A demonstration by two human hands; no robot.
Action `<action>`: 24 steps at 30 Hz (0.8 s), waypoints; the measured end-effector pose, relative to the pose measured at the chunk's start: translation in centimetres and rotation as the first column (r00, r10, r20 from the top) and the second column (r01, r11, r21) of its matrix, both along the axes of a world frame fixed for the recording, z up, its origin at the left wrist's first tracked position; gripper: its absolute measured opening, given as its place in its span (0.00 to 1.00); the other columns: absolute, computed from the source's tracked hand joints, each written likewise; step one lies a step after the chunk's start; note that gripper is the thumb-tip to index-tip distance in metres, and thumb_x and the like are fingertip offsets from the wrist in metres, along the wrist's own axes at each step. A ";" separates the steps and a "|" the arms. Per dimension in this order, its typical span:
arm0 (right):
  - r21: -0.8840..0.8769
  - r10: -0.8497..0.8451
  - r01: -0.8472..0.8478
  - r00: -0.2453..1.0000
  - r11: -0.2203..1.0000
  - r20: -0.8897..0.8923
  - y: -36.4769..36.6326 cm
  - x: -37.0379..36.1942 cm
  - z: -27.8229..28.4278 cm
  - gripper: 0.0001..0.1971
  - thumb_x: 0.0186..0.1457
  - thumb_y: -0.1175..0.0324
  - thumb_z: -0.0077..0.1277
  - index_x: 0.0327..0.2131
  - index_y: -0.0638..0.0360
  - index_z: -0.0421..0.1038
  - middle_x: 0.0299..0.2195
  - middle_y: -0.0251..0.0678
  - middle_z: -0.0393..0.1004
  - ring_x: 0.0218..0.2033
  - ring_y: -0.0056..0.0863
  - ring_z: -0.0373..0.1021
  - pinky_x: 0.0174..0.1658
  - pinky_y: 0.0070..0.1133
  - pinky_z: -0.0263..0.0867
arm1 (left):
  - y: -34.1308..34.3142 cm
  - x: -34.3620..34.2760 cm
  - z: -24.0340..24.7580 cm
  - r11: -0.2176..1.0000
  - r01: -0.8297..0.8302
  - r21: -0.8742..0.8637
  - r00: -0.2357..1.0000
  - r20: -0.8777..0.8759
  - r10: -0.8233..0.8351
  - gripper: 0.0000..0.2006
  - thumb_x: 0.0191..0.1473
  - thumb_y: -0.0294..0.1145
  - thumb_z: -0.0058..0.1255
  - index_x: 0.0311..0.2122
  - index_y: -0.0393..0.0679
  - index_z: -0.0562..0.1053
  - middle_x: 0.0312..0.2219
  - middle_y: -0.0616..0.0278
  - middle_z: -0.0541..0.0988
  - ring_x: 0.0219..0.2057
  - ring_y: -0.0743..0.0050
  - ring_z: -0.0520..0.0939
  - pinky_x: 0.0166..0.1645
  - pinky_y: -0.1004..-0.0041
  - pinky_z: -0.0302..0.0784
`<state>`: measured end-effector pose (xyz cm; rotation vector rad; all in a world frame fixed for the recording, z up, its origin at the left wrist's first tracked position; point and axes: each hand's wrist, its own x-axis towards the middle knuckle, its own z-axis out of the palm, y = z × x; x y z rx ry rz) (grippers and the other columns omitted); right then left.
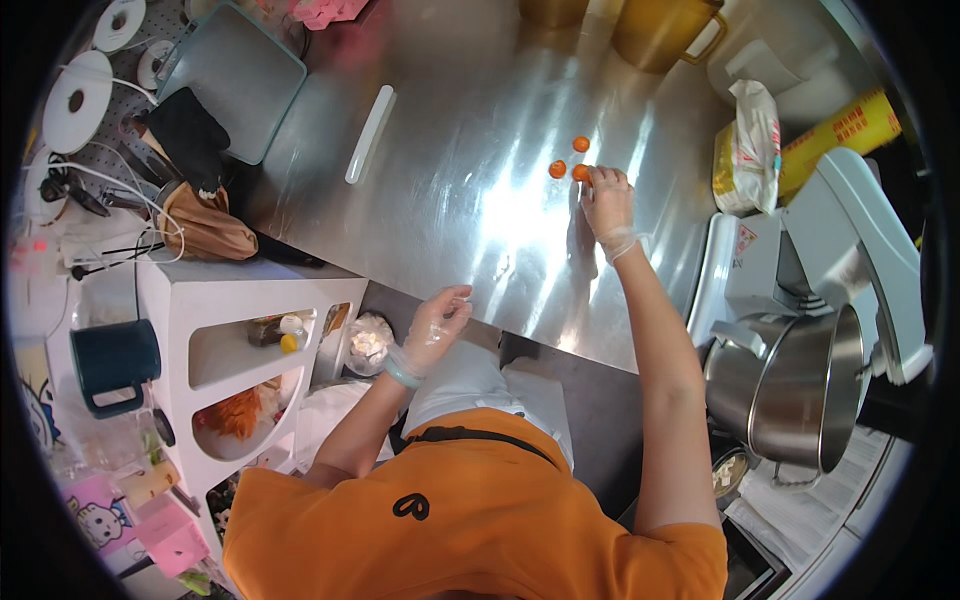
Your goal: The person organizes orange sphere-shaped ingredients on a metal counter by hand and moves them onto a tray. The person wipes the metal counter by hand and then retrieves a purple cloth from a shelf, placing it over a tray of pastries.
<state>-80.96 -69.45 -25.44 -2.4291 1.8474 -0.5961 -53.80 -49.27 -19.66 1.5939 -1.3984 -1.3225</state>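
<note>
**Gloved hand at three small orange pieces (557, 169) on a steel tabletop (450, 220)**

In the upper centre-right of the frame, two pieces lie free, apparently already set down. The third piece (580, 174) is at the fingertips of the right hand (606, 200); the fingers partly hide it, so whether that grip is closed on it or merely touching is unclear. Handling this one looks unfinished. The left hand (437, 328), left of centre, is loosely open by the near edge, nothing visible in its grip.
</note>
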 end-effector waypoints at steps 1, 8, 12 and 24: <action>0.000 0.004 -0.004 0.999 1.000 -0.054 -1.5 0.5 -0.8 0.20 0.44 0.73 0.53 0.44 0.56 0.67 0.44 0.39 0.69 0.49 0.39 0.61 0.52 0.34 0.55 | -0.4 1.0 -0.1 1.000 -0.019 0.005 1.000 0.008 0.019 0.15 0.54 0.30 0.47 0.46 0.35 0.69 0.37 0.54 0.76 0.36 0.70 0.77 0.45 0.73 0.70; 0.046 0.178 -0.172 0.961 0.984 -0.213 -5.1 1.3 -2.9 0.12 0.48 0.69 0.48 0.39 0.55 0.71 0.35 0.37 0.70 0.44 0.34 0.64 0.52 0.33 0.54 | -1.5 4.9 -1.0 0.998 -0.058 0.025 0.998 0.039 0.057 0.15 0.56 0.32 0.46 0.46 0.35 0.69 0.35 0.60 0.76 0.37 0.77 0.74 0.44 0.77 0.68; 0.052 0.190 -0.183 0.963 0.982 -0.193 -5.8 0.7 -2.6 0.10 0.47 0.69 0.49 0.36 0.55 0.72 0.31 0.37 0.70 0.40 0.34 0.65 0.52 0.32 0.54 | -3.2 4.3 0.5 0.997 -0.075 0.025 0.997 0.030 0.075 0.15 0.56 0.32 0.46 0.46 0.35 0.69 0.36 0.60 0.76 0.38 0.76 0.73 0.45 0.76 0.68; 0.216 -0.080 -0.247 0.464 0.945 0.882 6.1 5.0 11.4 0.14 0.47 0.73 0.54 0.41 0.60 0.71 0.40 0.37 0.69 0.47 0.31 0.62 0.52 0.25 0.56 | -10.3 -4.0 6.4 0.983 0.089 0.163 0.687 -0.724 0.058 0.21 0.59 0.40 0.42 0.53 0.37 0.63 0.46 0.56 0.71 0.47 0.70 0.73 0.52 0.69 0.68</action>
